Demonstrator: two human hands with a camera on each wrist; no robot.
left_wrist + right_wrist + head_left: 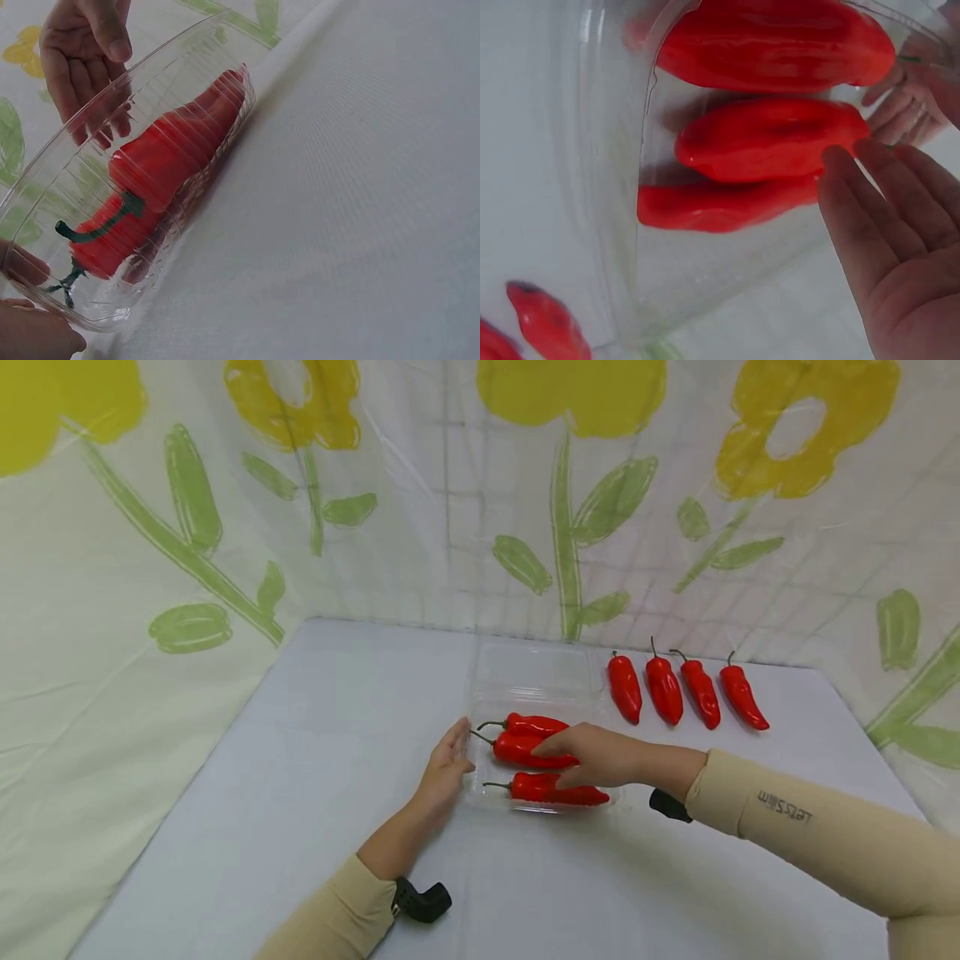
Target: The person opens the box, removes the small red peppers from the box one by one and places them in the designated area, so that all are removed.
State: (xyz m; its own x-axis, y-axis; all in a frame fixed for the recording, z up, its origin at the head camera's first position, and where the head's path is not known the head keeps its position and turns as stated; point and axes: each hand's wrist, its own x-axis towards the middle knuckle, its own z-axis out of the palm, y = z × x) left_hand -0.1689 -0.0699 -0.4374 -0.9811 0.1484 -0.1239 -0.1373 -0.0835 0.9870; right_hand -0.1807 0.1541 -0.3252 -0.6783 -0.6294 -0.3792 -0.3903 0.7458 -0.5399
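Note:
A clear plastic clamshell box (491, 774) lies with its lid (536, 667) folded back. Inside are three red peppers with green stems pointing left: a far one (534, 723), a middle one (517, 748) close against it, and a near one (531, 787) apart by the front wall. My left hand (442, 772) touches the box's left end, thumb toward the near corner and fingers along the wall. Over the box is my right hand (600, 756), fingers extended above the peppers; in the right wrist view its palm (922, 300) faces the camera and grips nothing.
Several more red peppers (664, 692) lie in a row on the white table (337, 735), right of the lid. A curtain with yellow flowers (570, 389) hangs behind the table's back edge. Black wrist cameras (423, 900) sit on both wrists.

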